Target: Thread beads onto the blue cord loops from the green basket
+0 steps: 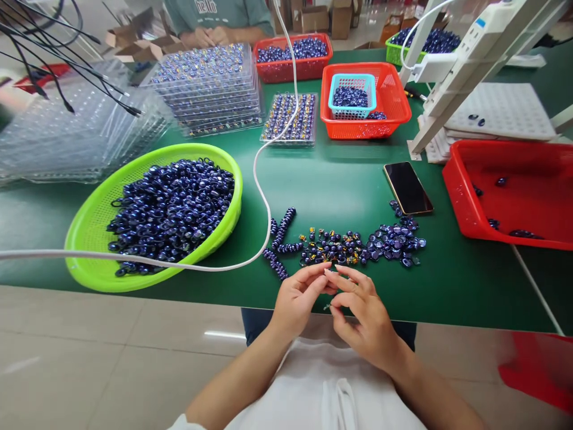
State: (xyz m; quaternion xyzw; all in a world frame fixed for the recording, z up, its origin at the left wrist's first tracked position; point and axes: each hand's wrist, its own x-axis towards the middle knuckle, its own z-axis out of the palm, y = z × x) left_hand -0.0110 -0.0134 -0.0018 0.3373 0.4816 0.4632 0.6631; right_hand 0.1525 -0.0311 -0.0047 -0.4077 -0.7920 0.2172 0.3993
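Note:
At the table's front edge my left hand is closed in a pinch, thumb against fingers. My right hand meets it at the fingertips, its fingers bent and also pinching. Whatever lies between the fingertips is too small and covered to name. Just beyond the hands spreads a pile of small dark blue and gold pieces. To its right lies a heap of shiny dark blue oval pieces. Short stacks of ribbed dark blue parts lie to the left of the pile.
A lime green basket of dark blue parts stands left, crossed by a white cable. A phone and red bin are right. Behind stand stacked clear trays, a red basket and a person.

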